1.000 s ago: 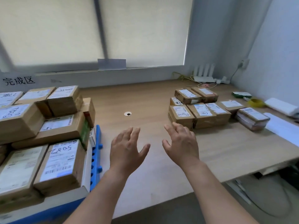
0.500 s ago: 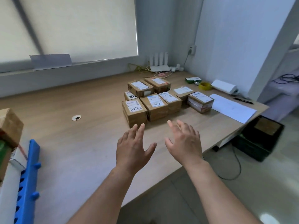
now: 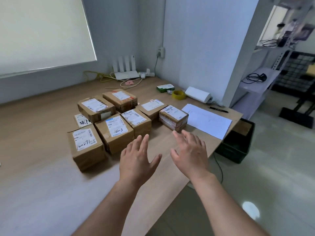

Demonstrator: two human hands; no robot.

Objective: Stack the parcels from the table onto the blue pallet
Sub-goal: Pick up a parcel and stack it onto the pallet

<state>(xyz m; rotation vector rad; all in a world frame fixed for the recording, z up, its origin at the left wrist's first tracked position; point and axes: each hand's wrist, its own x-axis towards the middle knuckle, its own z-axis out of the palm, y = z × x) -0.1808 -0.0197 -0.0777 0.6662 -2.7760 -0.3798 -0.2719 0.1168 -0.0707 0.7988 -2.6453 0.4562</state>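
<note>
Several brown cardboard parcels with white labels lie grouped on the wooden table [image 3: 42, 167]. Nearest me are one marked in handwriting [image 3: 86, 147], a middle one [image 3: 114, 132] and one behind it to the right [image 3: 136, 121]. A taped parcel [image 3: 173, 118] lies farthest right. My left hand [image 3: 137, 160] hovers open, palm down, just in front of the middle parcels. Beside it my right hand [image 3: 190, 152] is open too, fingertips close to the taped parcel. Neither hand touches a parcel. The blue pallet is out of view.
White paper sheets [image 3: 207, 120] and a pen [image 3: 218, 109] lie at the table's right edge. Behind them are a white roll [image 3: 197, 94], yellow tape [image 3: 178, 94], a green box [image 3: 165, 87] and a router [image 3: 125, 69] with cables. A dark crate [image 3: 237, 145] stands on the floor.
My view has swung right, away from the pallet and its stacked parcels, which left the frame. The table's parcels are now closer and both open hands have advanced toward them.
</note>
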